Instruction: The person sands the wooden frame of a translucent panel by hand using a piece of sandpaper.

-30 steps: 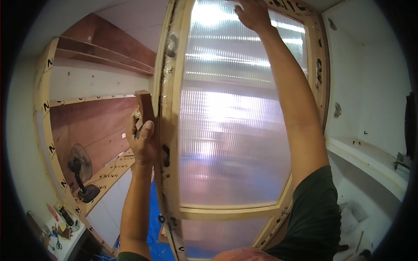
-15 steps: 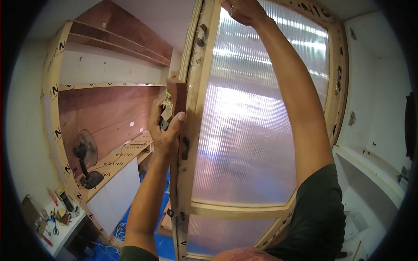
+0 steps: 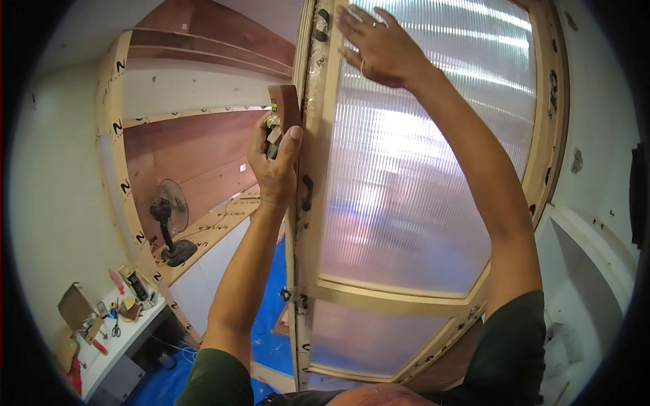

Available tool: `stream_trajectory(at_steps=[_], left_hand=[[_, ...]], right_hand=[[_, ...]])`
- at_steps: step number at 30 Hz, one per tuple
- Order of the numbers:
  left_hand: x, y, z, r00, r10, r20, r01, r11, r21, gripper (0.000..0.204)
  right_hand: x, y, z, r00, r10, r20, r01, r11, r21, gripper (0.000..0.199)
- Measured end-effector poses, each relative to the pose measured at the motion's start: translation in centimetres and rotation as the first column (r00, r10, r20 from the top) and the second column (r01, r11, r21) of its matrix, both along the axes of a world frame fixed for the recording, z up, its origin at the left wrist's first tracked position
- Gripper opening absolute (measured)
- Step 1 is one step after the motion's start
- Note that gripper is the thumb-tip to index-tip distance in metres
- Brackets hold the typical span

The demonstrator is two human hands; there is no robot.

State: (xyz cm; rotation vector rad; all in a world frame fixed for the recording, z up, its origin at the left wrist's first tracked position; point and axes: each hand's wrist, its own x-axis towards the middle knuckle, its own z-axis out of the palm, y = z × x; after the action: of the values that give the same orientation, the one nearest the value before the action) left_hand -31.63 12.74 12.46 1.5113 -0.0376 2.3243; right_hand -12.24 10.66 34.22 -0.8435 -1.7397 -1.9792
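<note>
My left hand [image 3: 272, 177] is wrapped round a small wooden hand plane [image 3: 288, 107], with pale shavings bunched at its throat. The plane stands upright along the left edge of a wooden-framed door [image 3: 309, 250]; whether its sole touches the edge I cannot tell. A ribbed translucent panel [image 3: 399, 230] fills the door. Near the top, my right hand [image 3: 386, 53] is open with fingers spread, in front of the panel and the frame's left stile. Whether it touches them is unclear.
A black desk fan [image 3: 166, 213] stands on the wooden counter [image 3: 203, 233] at the left. Scissors [image 3: 116, 329] and other tools lie on a white table [image 3: 112, 358] at lower left. Blue sheeting [image 3: 274, 338] covers the floor. White shelving [image 3: 575, 237] is at the right.
The view has shifted, and the door sits farther right. My right hand shows lower, its fingers now spread in sight. The left hand, still holding the plane, appears higher along the door edge.
</note>
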Motion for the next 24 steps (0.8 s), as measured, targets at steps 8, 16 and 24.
stream_trajectory(at_steps=[8, 16, 24], left_hand=[[0.1, -1.5, 2.1, 0.964, 0.261, 0.051, -0.259, 0.965, -0.038, 0.048], [3.4, -2.1, 6.3, 0.688, 0.726, -0.019, -0.696, 0.667, 0.267, 0.061], [4.4, -2.8, 9.9, 0.453, 0.879, -0.150, -0.863, 0.474, 0.175, 0.060]], right_hand=[[0.2, -2.3, -9.8, 0.997, 0.076, 0.015, -0.072, 0.981, -0.182, 0.063], [4.9, -7.5, -14.9, 0.980, 0.193, -0.053, -0.195, 0.854, -0.482, 0.042], [20.0, -17.3, -13.6, 0.758, 0.393, -0.520, -0.257, 0.913, 0.316, 0.039]])
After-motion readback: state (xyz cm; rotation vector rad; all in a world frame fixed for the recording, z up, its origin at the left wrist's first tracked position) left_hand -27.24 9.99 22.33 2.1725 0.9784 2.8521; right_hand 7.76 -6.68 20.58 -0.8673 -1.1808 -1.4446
